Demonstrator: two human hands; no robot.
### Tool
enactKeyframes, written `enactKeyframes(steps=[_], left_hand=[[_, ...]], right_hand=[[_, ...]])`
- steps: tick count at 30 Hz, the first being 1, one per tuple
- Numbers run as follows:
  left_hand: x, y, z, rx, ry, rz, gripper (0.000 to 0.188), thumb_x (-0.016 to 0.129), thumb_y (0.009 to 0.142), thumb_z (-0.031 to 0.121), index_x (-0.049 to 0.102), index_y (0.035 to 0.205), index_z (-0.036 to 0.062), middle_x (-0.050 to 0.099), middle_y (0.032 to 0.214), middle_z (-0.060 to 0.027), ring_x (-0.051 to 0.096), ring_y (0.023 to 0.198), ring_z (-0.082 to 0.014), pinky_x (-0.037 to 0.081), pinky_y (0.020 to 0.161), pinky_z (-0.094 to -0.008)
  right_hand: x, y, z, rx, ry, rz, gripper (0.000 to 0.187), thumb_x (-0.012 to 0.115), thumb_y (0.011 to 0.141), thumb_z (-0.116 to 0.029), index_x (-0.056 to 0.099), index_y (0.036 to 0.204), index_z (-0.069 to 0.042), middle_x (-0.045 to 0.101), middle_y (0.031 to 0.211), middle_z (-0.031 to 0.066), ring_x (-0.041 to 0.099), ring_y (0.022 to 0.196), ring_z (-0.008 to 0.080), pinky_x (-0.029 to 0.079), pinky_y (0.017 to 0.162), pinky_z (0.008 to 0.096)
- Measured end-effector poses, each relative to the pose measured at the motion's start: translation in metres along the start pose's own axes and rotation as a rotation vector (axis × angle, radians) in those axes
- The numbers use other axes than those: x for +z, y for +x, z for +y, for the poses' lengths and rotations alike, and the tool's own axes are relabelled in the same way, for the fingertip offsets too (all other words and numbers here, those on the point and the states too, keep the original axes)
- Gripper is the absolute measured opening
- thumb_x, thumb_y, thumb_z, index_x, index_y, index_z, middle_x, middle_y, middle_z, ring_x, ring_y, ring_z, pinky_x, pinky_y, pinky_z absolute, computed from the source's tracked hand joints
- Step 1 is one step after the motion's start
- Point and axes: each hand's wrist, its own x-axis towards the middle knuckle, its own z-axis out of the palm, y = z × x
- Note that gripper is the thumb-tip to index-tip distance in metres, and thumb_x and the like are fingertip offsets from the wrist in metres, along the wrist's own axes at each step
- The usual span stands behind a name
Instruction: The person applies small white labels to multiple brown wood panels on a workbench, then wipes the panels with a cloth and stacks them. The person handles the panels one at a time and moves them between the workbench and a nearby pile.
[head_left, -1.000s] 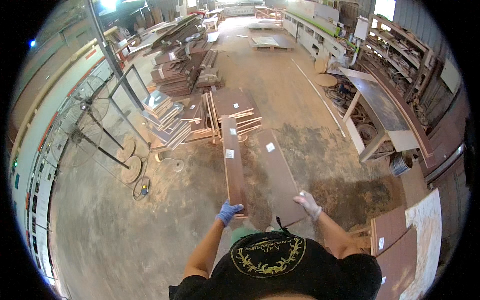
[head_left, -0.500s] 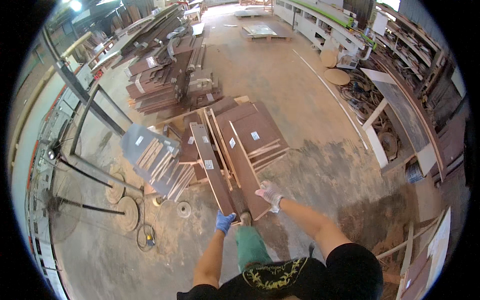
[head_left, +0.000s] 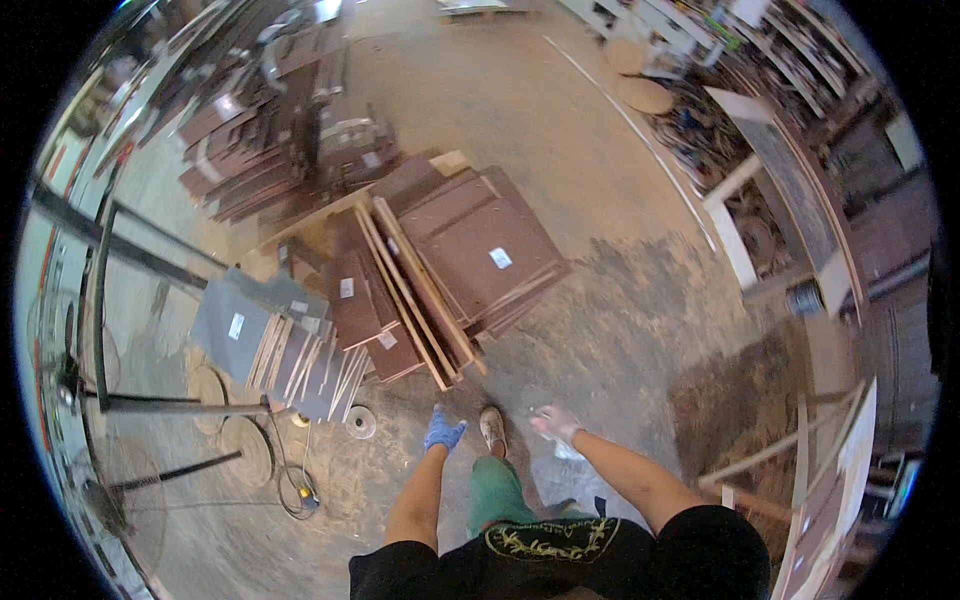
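- From where I'm standing, the left hand, in a blue glove, is open with its fingers apart and nothing in it; it sits just below the near ends of the narrow brown boards.
- The right hand, in a thin whitish glove, is out to the other side of the shoe — blurred, so I can't tell how far its fingers are open, and I see no board in it.
- Those narrow boards lie lengthwise, near ends toward the person, between a flat stack of wide brown boards on the right and smaller brown pieces on the left.
- A white label shows on the wide stack's top board.
- Left of the brown pieces are grey panels, with pale wood strips over them.
- A round, pale roll lies on the floor near the strips — the yellow-ended cable is farther left.
- Over by the right wall, a bucket stands beside the long dark-topped desk.
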Motion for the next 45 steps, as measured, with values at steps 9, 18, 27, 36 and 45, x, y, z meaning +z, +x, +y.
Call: enactKeyframes(steps=[9, 18, 27, 36, 45], left_hand=[[0.131, -0.094, 0.097, 0.654, 0.33, -0.625, 0.069, 0.064, 0.081, 0.036, 0.037, 0.134, 0.0017, 0.047, 0.131, -0.0133, 0.044, 0.12, -0.0307, 0.034, 0.101, -0.0343], [0.397, -0.503, 0.146, -0.12, 0.489, -1.83, 0.056, 0.041, 0.087, 0.057, 0.044, 0.13, 0.0209, 0.055, 0.118, -0.0032, 0.054, 0.103, -0.0226, 0.045, 0.088, -0.0469], [0.548, -0.697, 0.061, -0.43, 0.661, -1.723, 0.035, 0.046, 0.087, 0.045, 0.059, 0.104, 0.0179, 0.063, 0.1, -0.0023, 0.059, 0.093, -0.019, 0.049, 0.085, -0.0345], [0.764, -0.854, 0.047, -0.588, 0.965, -1.764, 0.037, 0.043, 0.087, 0.048, 0.06, 0.102, 0.0182, 0.064, 0.095, 0.0023, 0.06, 0.083, -0.0169, 0.05, 0.075, -0.0332], [0.931, -1.049, -0.037, -0.035, 1.262, -1.906, 0.021, 0.057, 0.083, 0.03, 0.061, 0.096, 0.0138, 0.063, 0.081, -0.0027, 0.06, 0.067, -0.0161, 0.049, 0.058, -0.0304]], right_hand=[[0.017, -0.285, 0.177, 0.372, 1.446, 1.23, 0.041, 0.063, 0.084, -0.029, 0.057, 0.113, 0.0, 0.063, 0.103, 0.0111, 0.059, 0.087, 0.0178, 0.048, 0.072, 0.0315], [0.131, -0.541, 0.257, 0.411, 1.817, 2.208, 0.025, 0.053, 0.09, -0.025, 0.061, 0.098, -0.003, 0.061, 0.081, 0.004, 0.054, 0.076, 0.0115, 0.045, 0.068, 0.0267], [0.226, -0.678, 0.375, 0.5, 1.688, 2.475, 0.039, 0.039, 0.093, -0.036, 0.06, 0.084, -0.004, 0.054, 0.067, 0.0044, 0.05, 0.064, 0.0126, 0.043, 0.06, 0.0283], [0.263, -0.844, 0.573, 0.854, 1.114, 2.104, 0.031, 0.037, 0.09, -0.023, 0.059, 0.1, -0.004, 0.063, 0.09, 0.0134, 0.061, 0.088, 0.0242, 0.047, 0.081, 0.0335], [0.368, -0.982, 0.717, 0.741, 1.516, 2.528, 0.034, 0.047, 0.091, -0.03, 0.056, 0.108, -0.002, 0.061, 0.095, 0.0077, 0.058, 0.09, 0.0169, 0.045, 0.083, 0.0302]])
